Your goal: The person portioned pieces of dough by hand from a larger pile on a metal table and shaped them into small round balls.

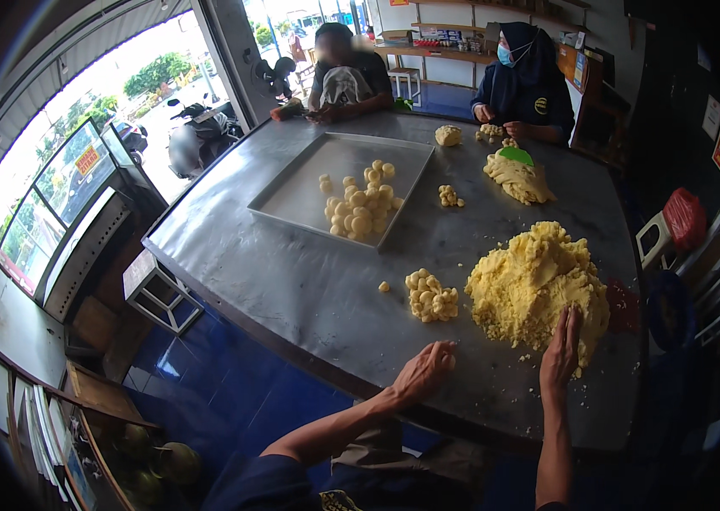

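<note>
A large crumbly yellow mound [539, 285], like a filling or dough mix, is heaped on the metal table [292, 281] at the right. My right hand [559, 347] lies against its near side, fingers stretched out and together. Left of it, above the table's near edge, my left hand [424, 371] is curled closed; what its fingers hold, if anything, is hidden. Just beyond that hand sits a cluster of small yellow pieces [431, 296], with a single small piece [384, 287] beside it.
A shallow metal tray [283, 200] holds a pile of pale dough balls [363, 207]. Farther right lies a pale dough lump [520, 179] with a green scraper [516, 155] on it. Two people sit across the table; the masked person [523, 85] handles small dough pieces.
</note>
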### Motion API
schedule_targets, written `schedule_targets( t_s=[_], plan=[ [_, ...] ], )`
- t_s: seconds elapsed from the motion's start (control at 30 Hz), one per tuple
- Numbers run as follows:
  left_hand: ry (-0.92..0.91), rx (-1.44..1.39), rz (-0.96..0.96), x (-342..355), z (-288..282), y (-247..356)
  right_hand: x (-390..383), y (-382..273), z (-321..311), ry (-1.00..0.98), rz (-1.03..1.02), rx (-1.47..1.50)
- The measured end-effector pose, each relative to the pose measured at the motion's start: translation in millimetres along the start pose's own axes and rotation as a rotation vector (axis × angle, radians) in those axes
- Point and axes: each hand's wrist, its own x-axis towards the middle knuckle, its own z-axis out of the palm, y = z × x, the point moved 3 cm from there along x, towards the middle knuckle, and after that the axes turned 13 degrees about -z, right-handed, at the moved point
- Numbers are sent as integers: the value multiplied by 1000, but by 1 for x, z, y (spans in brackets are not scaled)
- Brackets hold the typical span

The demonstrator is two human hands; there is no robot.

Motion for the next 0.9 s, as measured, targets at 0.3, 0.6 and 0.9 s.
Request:
schedule_targets(
  t_s=[0.3, 0.6, 0.9],
  plan=[
    [56, 460, 1, 66, 27, -14, -13, -10, 32, -270, 176, 78],
    [-162, 356, 174, -5, -21, -6, -44, -8, 51, -163, 136, 161],
    [519, 73, -128, 64, -122, -66, -63, -22, 38, -148, 88, 163]
  ],
)
